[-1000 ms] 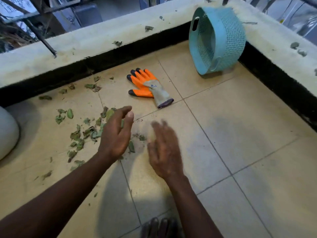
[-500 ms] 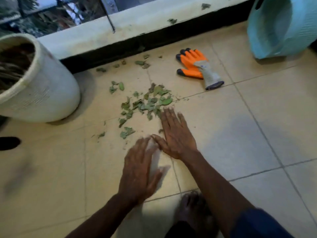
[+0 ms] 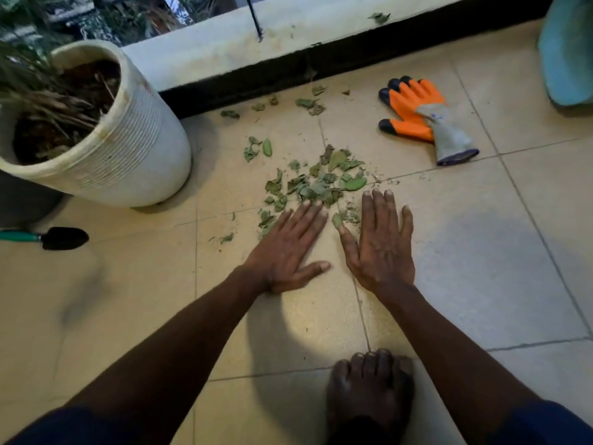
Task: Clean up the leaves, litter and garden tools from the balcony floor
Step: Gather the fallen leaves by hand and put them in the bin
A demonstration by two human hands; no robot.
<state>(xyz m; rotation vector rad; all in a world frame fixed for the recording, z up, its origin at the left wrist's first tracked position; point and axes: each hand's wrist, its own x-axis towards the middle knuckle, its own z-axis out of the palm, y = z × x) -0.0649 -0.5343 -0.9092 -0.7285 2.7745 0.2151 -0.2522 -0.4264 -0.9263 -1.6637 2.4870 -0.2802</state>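
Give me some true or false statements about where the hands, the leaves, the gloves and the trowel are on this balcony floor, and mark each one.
1. The left hand and the right hand both lie flat on the tiles with fingers straight. True.
2. The orange gloves are worn on the hands. False: the gloves lie on the tiles beyond the leaves, and the hands are bare.
3. A trowel lies on the tiles near the white pot. True.
4. The leaves are inside the teal basket. False: they sit in a loose pile on the tiles just ahead of the fingertips, well apart from the basket at the right edge.
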